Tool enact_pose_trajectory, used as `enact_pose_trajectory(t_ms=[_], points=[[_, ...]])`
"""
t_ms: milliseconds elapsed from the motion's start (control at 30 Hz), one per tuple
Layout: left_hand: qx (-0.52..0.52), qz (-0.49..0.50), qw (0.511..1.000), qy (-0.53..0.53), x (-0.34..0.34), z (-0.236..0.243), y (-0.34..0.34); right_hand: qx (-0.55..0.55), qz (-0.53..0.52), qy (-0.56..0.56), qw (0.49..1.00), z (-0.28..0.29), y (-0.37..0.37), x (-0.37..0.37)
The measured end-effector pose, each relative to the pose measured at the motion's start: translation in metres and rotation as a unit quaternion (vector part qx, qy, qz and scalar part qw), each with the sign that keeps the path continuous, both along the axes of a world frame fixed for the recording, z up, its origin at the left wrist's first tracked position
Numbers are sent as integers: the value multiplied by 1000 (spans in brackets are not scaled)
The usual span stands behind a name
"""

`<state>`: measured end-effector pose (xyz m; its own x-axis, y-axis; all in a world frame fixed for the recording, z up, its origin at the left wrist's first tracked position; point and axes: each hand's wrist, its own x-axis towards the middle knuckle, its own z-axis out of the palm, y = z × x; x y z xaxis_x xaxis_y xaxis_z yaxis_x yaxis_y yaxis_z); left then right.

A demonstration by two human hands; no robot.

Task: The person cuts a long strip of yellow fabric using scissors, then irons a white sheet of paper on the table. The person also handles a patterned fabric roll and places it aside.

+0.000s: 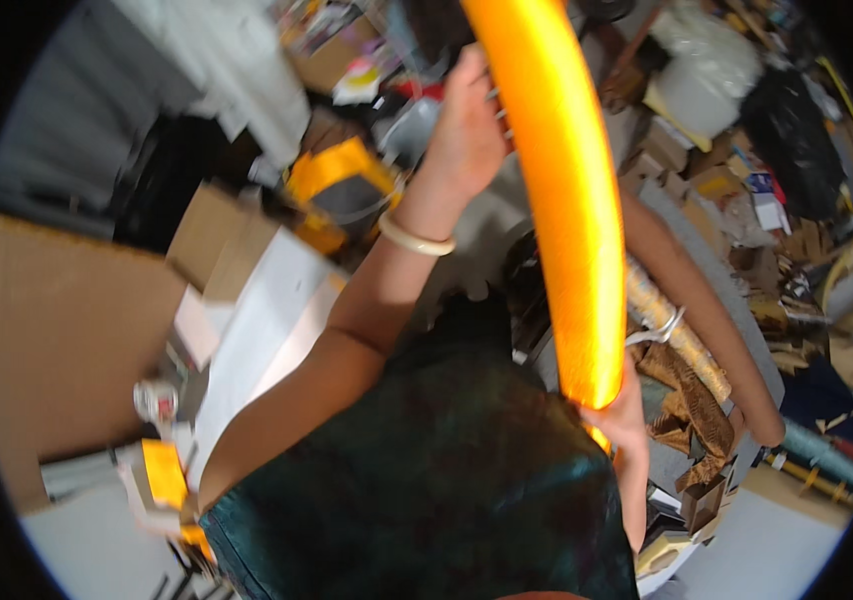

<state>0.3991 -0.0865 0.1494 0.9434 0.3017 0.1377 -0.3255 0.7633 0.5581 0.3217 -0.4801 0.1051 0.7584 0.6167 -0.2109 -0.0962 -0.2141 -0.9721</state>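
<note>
A long, glossy yellow-orange roll runs from the top edge down to my right hand, whose fingers close round its lower end. My left hand is raised against the roll's upper left side, holding it, with some fingertips hidden behind it. A pale bangle circles my left wrist. My dark green garment fills the lower middle.
Brown cardboard and white sheets lie at left. Clutter with a clear plastic bag, black bags, a brown tube and a patterned roll crowds the right.
</note>
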Motion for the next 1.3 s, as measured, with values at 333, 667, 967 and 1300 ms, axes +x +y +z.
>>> enact_pose_trajectory(t_ms=[333,667,967,1300], points=[[-8,-63,983,172,317,-85,7,-370,-161,-187,896,26,14,95],[25,-221,949,224,579,-128,-11,-612,-296,-199,706,13,107,206],[-25,-286,956,-57,744,-94,39,-661,-349,-388,539,12,80,376],[47,-261,964,19,968,-34,55,-666,-405,-441,446,5,62,604]])
